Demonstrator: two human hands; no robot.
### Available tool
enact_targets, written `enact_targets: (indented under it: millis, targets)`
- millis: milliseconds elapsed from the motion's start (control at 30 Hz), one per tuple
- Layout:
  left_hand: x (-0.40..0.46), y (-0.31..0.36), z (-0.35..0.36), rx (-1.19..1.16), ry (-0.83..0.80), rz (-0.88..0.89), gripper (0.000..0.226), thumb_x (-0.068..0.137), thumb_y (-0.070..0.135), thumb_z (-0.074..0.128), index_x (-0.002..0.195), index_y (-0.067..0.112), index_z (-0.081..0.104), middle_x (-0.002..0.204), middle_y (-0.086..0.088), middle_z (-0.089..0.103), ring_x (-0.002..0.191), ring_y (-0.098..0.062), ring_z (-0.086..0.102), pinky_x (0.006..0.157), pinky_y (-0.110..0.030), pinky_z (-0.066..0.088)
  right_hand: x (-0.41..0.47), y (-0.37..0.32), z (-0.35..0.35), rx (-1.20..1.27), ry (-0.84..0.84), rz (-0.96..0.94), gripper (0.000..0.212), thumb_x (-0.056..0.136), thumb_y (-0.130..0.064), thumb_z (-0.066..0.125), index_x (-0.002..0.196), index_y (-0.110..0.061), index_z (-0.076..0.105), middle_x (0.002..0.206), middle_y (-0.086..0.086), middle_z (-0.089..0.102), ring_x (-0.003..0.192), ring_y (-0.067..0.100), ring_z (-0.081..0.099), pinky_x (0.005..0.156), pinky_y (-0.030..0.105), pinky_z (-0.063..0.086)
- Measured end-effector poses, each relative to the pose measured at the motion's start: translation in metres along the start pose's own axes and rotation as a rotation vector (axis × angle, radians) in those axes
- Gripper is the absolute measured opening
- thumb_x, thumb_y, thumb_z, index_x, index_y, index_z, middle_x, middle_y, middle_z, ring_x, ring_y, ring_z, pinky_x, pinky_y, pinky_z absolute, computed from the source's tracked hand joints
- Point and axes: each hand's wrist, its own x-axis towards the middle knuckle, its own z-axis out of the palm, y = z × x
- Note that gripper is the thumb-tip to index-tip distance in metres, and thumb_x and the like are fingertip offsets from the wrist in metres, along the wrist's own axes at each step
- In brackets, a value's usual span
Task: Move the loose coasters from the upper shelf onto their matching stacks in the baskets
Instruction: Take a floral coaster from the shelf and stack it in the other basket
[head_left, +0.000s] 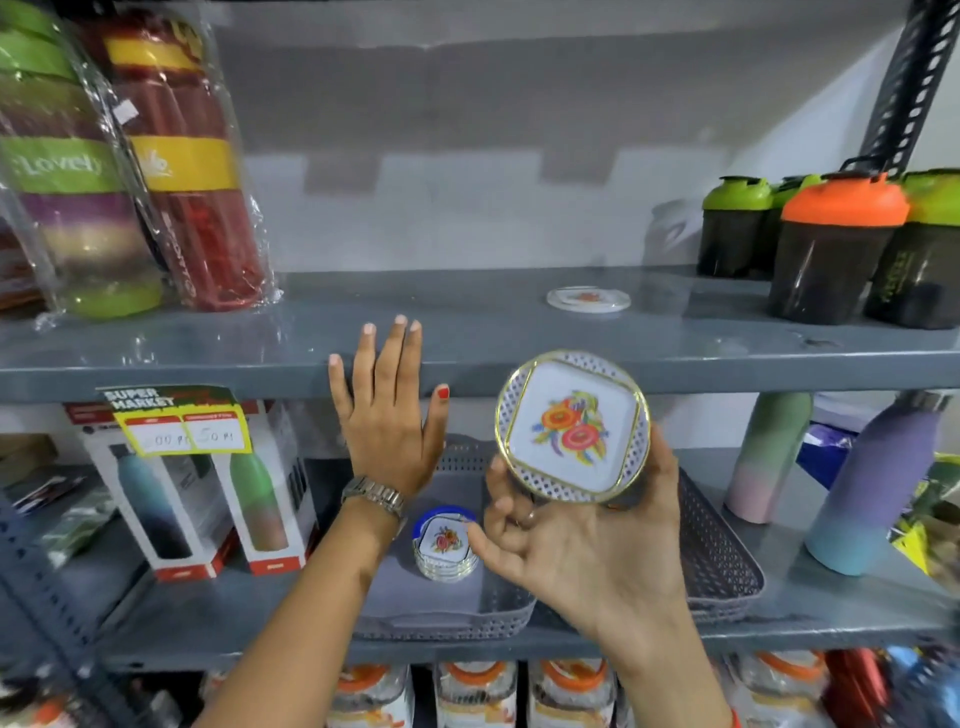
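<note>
While one round coaster (572, 427) w/ gold rim and flower print sits in the right hand (587, 545), the job looks partway done, not finished. Grip on the right: fingers closed round the coaster's lower edge, holding it tilted up toward the camera, in front of the upper shelf (467, 358) lip and above the baskets. Left hand (387, 415) is flat and spread, fingers apart, holding nothing, raised against the shelf edge.

Done so far, as far as can be seen: a small stack (445, 545) of blue-rimmed coasters w/ the same flower print stands in the left basket (447, 618) on the lower shelf. Right basket (722, 561) is mostly hidden behind the hand, so can't tell what stack it holds.

Left to do: the held coaster needs to go on its matching pile. Its rim is gold/white, not blue, so prob. it belongs in the right basket rather than on the blue stack, but that's a guess. One more loose coaster (588, 299) lies flat on the upper shelf, well apart from the hands, near the shaker bottles (831, 244). So at least 2 placements remain.
</note>
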Motion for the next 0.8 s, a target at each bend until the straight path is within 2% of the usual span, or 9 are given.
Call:
enact_targets:
  millis: [33,67,267,333,433,500,600,667,800]
  targets:
    - [0.000,0.000,-0.001,-0.008,-0.005,0.000,0.054,0.097,0.042,0.021,0.140,0.011,0.031,0.142,-0.006,0.041,0.136,-0.025,0.024,0.115,-0.042,0.001,-0.001,0.002,-0.007,-0.201,0.142,-0.092,0.085,0.061,-0.071,0.061,0.113,-0.004,0.063,0.106,0.025,0.060,0.087,0.034,0.055,0.091,0.053,0.049]
    - [0.001,0.001,-0.002,-0.014,-0.008,-0.003,0.054,0.097,0.042,0.021,0.140,0.011,0.031,0.142,-0.006,0.040,0.136,-0.025,0.024,0.115,-0.042,0.001,-0.004,0.001,-0.019,-0.263,0.236,-0.164,0.083,0.059,-0.069,0.063,0.111,-0.005,0.065,0.104,0.022,0.061,0.086,0.030,0.055,0.087,0.050,0.051]
    - [0.001,0.002,-0.001,-0.020,-0.035,-0.018,0.055,0.098,0.043,0.018,0.140,0.010,0.030,0.143,-0.008,0.040,0.136,-0.027,0.024,0.115,-0.041,0.000,0.023,0.004,-0.074,-0.073,0.597,-0.124,0.074,0.067,-0.059,0.067,0.123,-0.012,0.058,0.103,0.027,0.063,0.084,0.035,0.062,0.092,0.046,0.047]
    - [0.001,0.001,0.000,-0.022,-0.030,-0.014,0.055,0.098,0.043,0.018,0.139,0.011,0.031,0.142,-0.007,0.041,0.136,-0.027,0.024,0.115,-0.041,0.000,0.038,0.005,-0.086,-0.007,0.671,-0.079,0.065,0.070,-0.053,0.067,0.112,-0.004,0.060,0.103,0.027,0.063,0.084,0.040,0.061,0.089,0.047,0.047]
    - [0.000,0.001,0.000,-0.026,-0.023,-0.008,0.053,0.097,0.042,0.020,0.139,0.011,0.031,0.142,-0.006,0.041,0.136,-0.026,0.025,0.115,-0.041,0.001,0.063,0.008,-0.100,0.069,0.764,-0.034,0.053,0.075,-0.045,0.067,0.091,0.005,0.060,0.089,0.031,0.066,0.085,0.044,0.057,0.083,0.045,0.051]
    - [0.000,0.001,0.000,-0.034,-0.024,-0.010,0.054,0.097,0.043,0.020,0.139,0.011,0.032,0.142,-0.006,0.042,0.136,-0.026,0.025,0.115,-0.042,0.002,0.080,0.010,-0.112,0.149,0.796,-0.008,0.052,0.075,-0.045,0.066,0.089,0.004,0.058,0.098,0.027,0.061,0.089,0.043,0.055,0.071,0.048,0.055]
    - [0.001,0.000,0.001,-0.030,-0.028,-0.014,0.054,0.097,0.044,0.019,0.138,0.012,0.033,0.141,-0.006,0.044,0.135,-0.026,0.026,0.115,-0.041,0.002,0.104,0.012,-0.135,0.253,0.857,0.018,0.055,0.075,-0.048,0.062,0.096,0.003,0.056,0.122,0.018,0.054,0.108,0.034,0.051,0.056,0.045,0.058]
    - [0.000,0.001,0.001,-0.026,-0.028,-0.013,0.053,0.096,0.043,0.019,0.137,0.012,0.033,0.140,-0.006,0.045,0.135,-0.025,0.027,0.115,-0.041,0.002,0.118,0.013,-0.152,0.283,0.879,0.013,0.057,0.077,-0.049,0.059,0.107,-0.001,0.057,0.134,0.013,0.051,0.120,0.028,0.049,0.053,0.043,0.057]
    - [0.001,0.001,0.002,-0.025,-0.015,-0.012,0.053,0.095,0.042,0.023,0.136,0.011,0.037,0.139,-0.006,0.047,0.134,-0.026,0.028,0.115,-0.042,0.003,0.135,0.014,-0.181,0.256,0.906,0.018,0.059,0.081,-0.047,0.051,0.128,-0.011,0.057,0.134,0.010,0.054,0.117,0.028,0.051,0.068,0.048,0.049]
